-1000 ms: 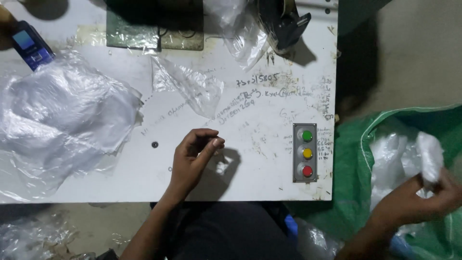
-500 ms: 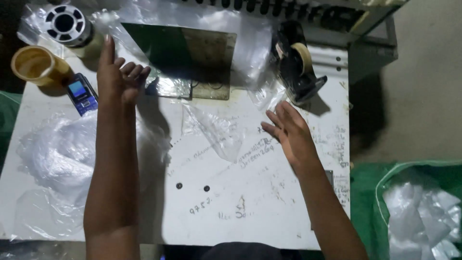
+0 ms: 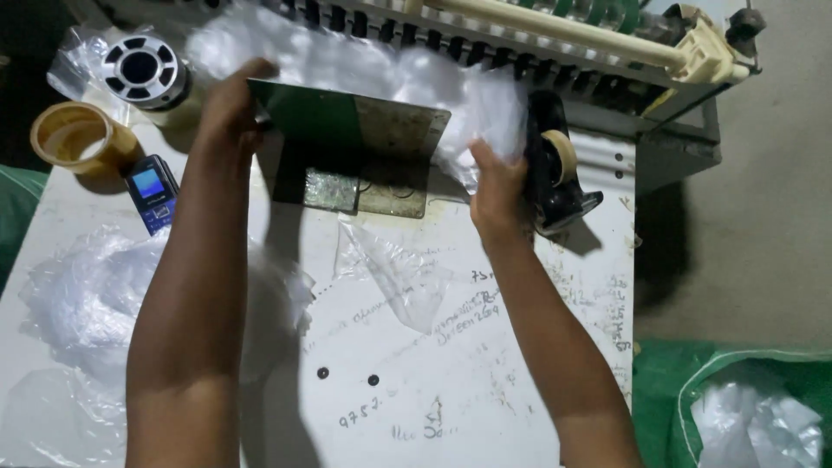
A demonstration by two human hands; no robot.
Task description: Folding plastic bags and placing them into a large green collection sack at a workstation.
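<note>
Head view: left hand (image 3: 227, 108) and right hand (image 3: 496, 192) each pinch an edge of a clear plastic bag (image 3: 381, 74), stretched between them over the upright green plate (image 3: 347, 130). Both grips closed on the film. Just right of the right-hand grip, a tape dispenser (image 3: 555, 173); below the left grip, a phone (image 3: 152, 192) and tape roll (image 3: 74, 139). Judgement: keep the film taut and level, clear of the dispenser.

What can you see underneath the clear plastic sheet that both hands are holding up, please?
Under the clear plastic sheet, held by the left hand and right hand, a green and metal plate shows. The plate's top edge and the machine behind are blurred by the plastic.
</note>
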